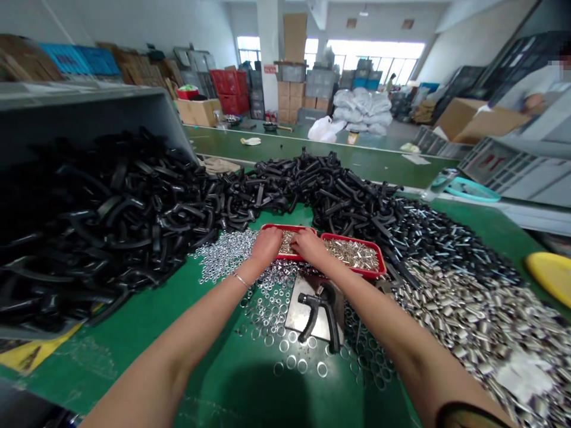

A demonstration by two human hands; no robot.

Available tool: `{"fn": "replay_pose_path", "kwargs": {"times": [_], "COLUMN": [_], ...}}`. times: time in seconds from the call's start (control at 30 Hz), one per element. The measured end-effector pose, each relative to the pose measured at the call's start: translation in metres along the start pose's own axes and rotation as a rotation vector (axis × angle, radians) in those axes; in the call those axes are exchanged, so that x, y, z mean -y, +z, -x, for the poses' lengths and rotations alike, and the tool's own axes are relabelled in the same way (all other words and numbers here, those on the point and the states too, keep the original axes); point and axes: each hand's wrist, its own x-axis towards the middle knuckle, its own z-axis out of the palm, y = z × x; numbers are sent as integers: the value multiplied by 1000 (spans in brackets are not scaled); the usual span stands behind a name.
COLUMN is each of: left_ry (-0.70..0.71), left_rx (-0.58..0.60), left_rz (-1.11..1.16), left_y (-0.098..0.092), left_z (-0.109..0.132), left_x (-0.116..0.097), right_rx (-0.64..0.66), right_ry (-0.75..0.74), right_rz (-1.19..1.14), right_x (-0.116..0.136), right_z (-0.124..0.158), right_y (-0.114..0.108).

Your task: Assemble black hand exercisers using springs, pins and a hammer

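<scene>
Both of my hands reach into the left red tray [267, 226], which holds small metal parts. My left hand [268, 244] is over the tray's left end, fingers curled down and closed; their tips are hidden. Beside it my right hand [307, 245] dips in with fingers bent together; whatever they pinch is too small to make out. A second red tray [354, 254] with small metal pins stands to the right. Nearer me, a black forked plastic part [331, 315] lies on a metal plate [294, 312], with loose metal rings [292, 361] around it.
A grey bin [176, 122] spills black handle-like parts [147, 208] at left, piled on across the back. Small nuts [225, 252] lie left of the trays. Black pieces with metal pins [446, 238] and metal sleeves [464, 303] heap at right. Another person [533, 95] stands far right.
</scene>
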Motion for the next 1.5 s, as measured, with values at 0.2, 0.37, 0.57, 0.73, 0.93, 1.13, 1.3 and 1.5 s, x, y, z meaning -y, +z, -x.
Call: {"fn": "replay_pose_path", "kwargs": {"times": [0.2,0.37,0.57,0.73,0.93,1.13,1.3,1.5], "left_ry": [-8,25,330,352,385,542,635,604], "left_rx": [-15,-167,65,127,103,73,30,80], "left_rz": [75,310,337,227,70,-50,-66,-152], "left_y": [5,1,-4,6,8,12,16,7], "left_z": [-5,14,105,120,114,121,139,136], "left_x": [13,0,-82,-106,-109,-107,-95,-100], "right_rx": [-35,-98,-170,-212,-283,-367,-341,-153], "right_ry": [58,128,117,107,93,88,125,383], "right_rz": [-95,-201,-336,-424,-516,-659,-943,-1150], "right_x": [-10,-16,-24,-27,-25,-19,-19,-21], "right_z": [-9,-7,-13,-13,-12,18,105,186], "right_y": [22,28,33,36,32,8,-8,1]}}
